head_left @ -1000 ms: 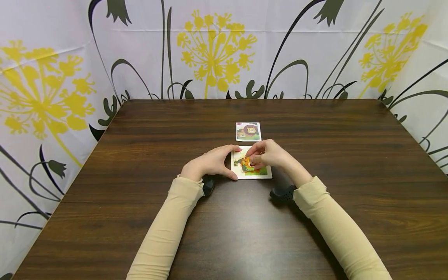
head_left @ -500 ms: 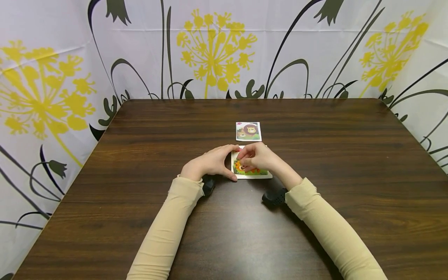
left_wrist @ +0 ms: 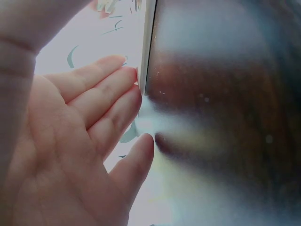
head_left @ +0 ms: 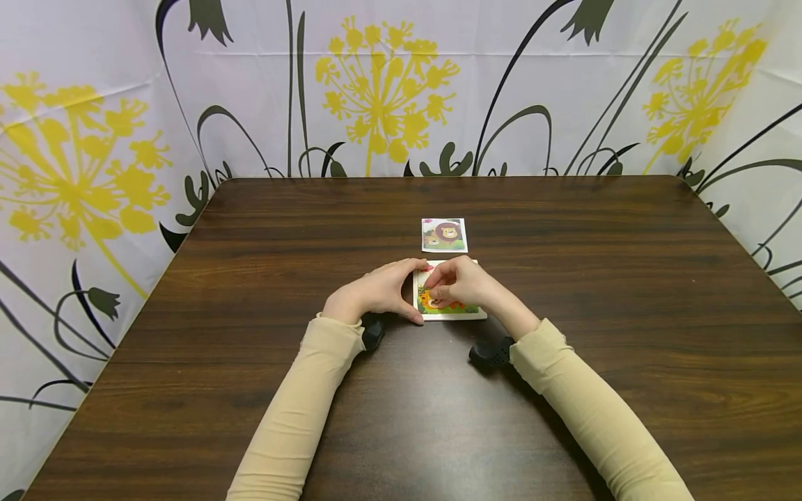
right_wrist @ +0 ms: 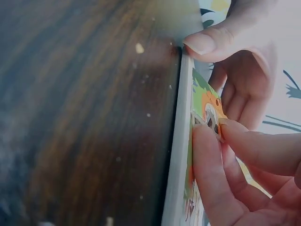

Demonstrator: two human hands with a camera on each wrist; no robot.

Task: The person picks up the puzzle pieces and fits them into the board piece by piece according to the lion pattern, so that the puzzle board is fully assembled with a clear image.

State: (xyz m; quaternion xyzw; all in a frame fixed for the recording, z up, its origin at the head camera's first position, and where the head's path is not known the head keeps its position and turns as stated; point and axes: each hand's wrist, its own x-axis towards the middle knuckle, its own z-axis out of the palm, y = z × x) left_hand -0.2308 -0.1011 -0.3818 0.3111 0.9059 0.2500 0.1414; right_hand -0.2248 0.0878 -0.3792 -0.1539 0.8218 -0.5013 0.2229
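Observation:
A square puzzle board [head_left: 454, 317] with a white frame lies flat before me, its lower part showing green and orange picture. My left hand [head_left: 374, 291] is at its left side, thumb by the near corner and index finger by the far one; the left wrist view has these fingers fairly straight against the board's edge. Between thumb and fingers my right hand [head_left: 470, 284] pinches a puzzle piece [right_wrist: 206, 96] with an orange animal face. The piece sits over the board's left part, tilted up from it in the right wrist view. My right fingers cover the board's middle.
Just beyond the board lies a square picture card [head_left: 444, 236] with a lion and a smaller animal. Both rest on a dark brown wooden table [head_left: 250, 229]. A white curtain [head_left: 263, 83] with yellow flowers hangs behind the table's far edge.
My right hand has moved left and slightly down with the puzzle piece, from the board's middle to its left part, then stayed nearly still. The left hand has kept its place.

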